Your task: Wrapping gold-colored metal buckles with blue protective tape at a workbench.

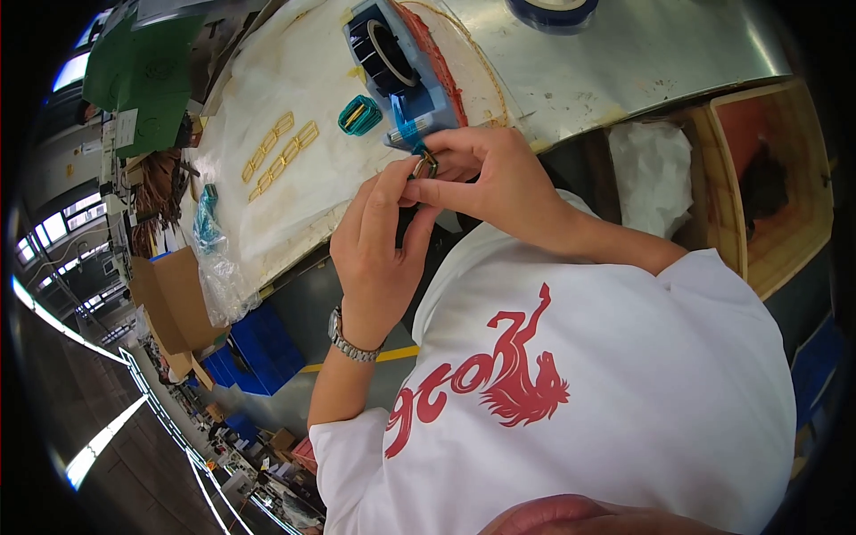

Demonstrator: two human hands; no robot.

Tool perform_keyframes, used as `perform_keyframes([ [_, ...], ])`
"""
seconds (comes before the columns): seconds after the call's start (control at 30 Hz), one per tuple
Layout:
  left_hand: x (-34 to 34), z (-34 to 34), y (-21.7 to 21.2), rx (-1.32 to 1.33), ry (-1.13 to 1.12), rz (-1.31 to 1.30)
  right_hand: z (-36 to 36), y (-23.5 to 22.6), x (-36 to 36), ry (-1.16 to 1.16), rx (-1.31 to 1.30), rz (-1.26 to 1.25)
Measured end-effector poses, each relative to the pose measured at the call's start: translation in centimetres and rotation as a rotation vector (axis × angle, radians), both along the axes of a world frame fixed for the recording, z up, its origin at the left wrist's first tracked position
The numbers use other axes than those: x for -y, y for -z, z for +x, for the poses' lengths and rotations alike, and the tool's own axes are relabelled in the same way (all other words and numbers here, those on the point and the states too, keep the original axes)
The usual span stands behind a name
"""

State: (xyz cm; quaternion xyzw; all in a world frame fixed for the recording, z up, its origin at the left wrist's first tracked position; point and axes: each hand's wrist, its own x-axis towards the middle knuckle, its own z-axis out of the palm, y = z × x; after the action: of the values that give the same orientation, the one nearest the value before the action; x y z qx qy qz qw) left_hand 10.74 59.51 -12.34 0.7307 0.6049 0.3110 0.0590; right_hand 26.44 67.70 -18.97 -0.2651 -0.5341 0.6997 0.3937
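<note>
Both hands meet at the table's near edge around a small gold metal frame, like a buckle [427,164]. My left hand [374,234], with a wristwatch [349,339] on its wrist, pinches it from the left. From the right, my right hand [486,178] closes thumb and fingers on it. A strip of blue tape [409,134] runs down to the buckle from a grey-blue tape dispenser [437,86] just beyond. Fingers partly cover the buckle. Left of the dispenser lies a bundle wrapped in teal tape [359,116]. Two rows of gold metal frames [283,160] lie farther left.
A roll of dark blue tape [553,11] sits at the far edge. An open wooden drawer or box [776,178] with white plastic [651,178] beside it is on the right. An open cardboard box [174,303], clear plastic bag [223,276] and blue bin [259,352] stand left.
</note>
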Motion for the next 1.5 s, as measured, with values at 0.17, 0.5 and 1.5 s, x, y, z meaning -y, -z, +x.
perform_keyframes([
  [0.17,-0.5,-0.3,0.1,-0.019,-0.069,-0.058,0.1,-0.2,-0.5,-0.007,0.087,0.008],
  [0.5,4.6,-0.3,2.9,0.69,-0.155,-0.32,2.9,0.6,2.0,-0.181,0.186,0.02],
  [1.5,-6.4,-10.5,5.6,0.003,-0.23,-0.032,1.8,2.7,0.2,-0.527,0.352,-0.189],
])
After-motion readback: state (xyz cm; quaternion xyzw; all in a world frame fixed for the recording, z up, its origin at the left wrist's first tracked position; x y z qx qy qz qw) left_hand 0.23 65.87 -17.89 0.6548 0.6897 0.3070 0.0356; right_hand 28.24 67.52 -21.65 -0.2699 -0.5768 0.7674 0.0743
